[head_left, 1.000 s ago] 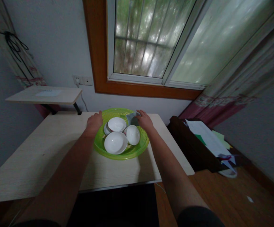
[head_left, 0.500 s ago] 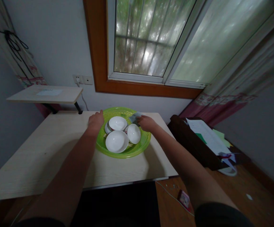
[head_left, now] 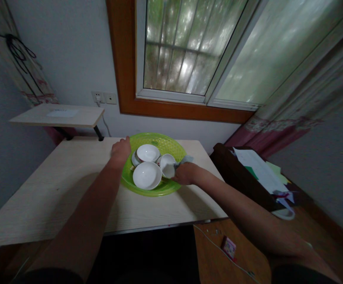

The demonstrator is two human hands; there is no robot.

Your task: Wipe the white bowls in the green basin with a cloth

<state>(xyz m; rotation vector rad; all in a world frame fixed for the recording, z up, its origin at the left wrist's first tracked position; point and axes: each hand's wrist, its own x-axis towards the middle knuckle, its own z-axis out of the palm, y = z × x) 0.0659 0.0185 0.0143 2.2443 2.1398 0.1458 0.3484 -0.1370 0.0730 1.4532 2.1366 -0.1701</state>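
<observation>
A round green plastic basket (head_left: 171,145) stands on the pale wooden table. Inside it are a white bowl at the back (head_left: 148,152), a larger-looking white bowl at the front (head_left: 147,176) and a third bowl (head_left: 167,165) tipped on its side at the right. Part of a dish shows under the back bowl. My left hand (head_left: 121,149) is closed on the basket's left rim. At the right rim my right hand (head_left: 185,173) is closed on a grey cloth (head_left: 186,159), beside the tipped bowl. The right hand's fingertips are partly hidden.
A small raised shelf (head_left: 82,114) stands at the table's back left. Wall sockets (head_left: 104,97) and a window are behind. To the right, a dark brown piece of furniture (head_left: 233,169) carries papers (head_left: 257,169). A cable (head_left: 219,249) and a pink box (head_left: 228,247) lie on the floor.
My right hand has moved from the basket's back right toward me along the right side, taking the grey cloth with it. My left hand stays at the left rim.
</observation>
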